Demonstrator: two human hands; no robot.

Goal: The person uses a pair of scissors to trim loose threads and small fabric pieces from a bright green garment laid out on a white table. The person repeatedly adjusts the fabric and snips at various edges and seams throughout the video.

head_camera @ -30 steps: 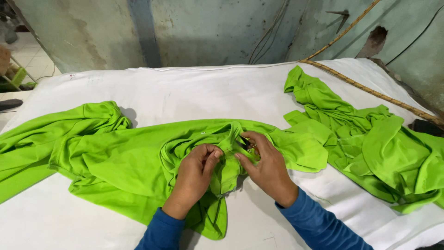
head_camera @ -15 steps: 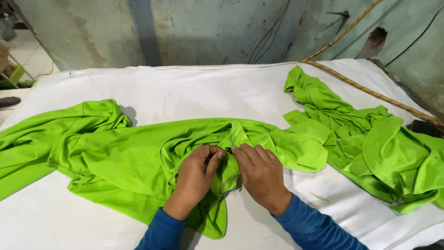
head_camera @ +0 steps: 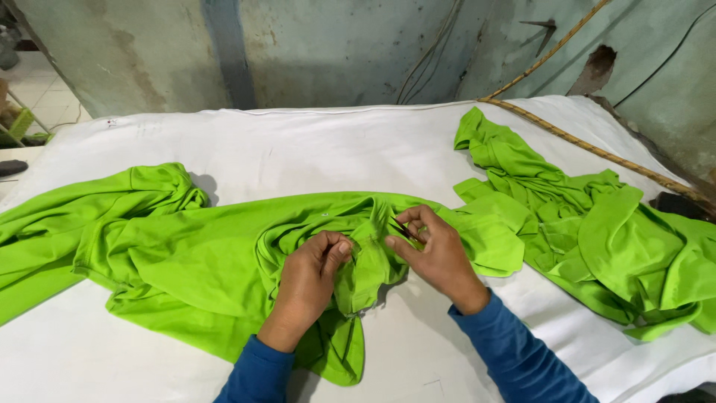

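Note:
A bright green shirt (head_camera: 186,261) lies crumpled across the white padded table (head_camera: 313,157). My left hand (head_camera: 309,280) pinches a bunched fold of the shirt near its collar area. My right hand (head_camera: 436,254) grips the same raised fold from the right, and a small dark thin tool shows between its fingers. Both hands meet over the middle of the shirt, close to the table's near edge. Blue sleeves cover both forearms.
A heap of more green garments (head_camera: 597,224) lies on the table's right side. A thick rope (head_camera: 597,149) runs diagonally along the far right edge. A stained wall (head_camera: 335,52) stands behind the table. A dark object (head_camera: 675,203) sits at the far right.
My right hand has shifted slightly right and lifted its fingers off the fold's centre. The left hand keeps pinching the bunched cloth. The shirt has barely moved.

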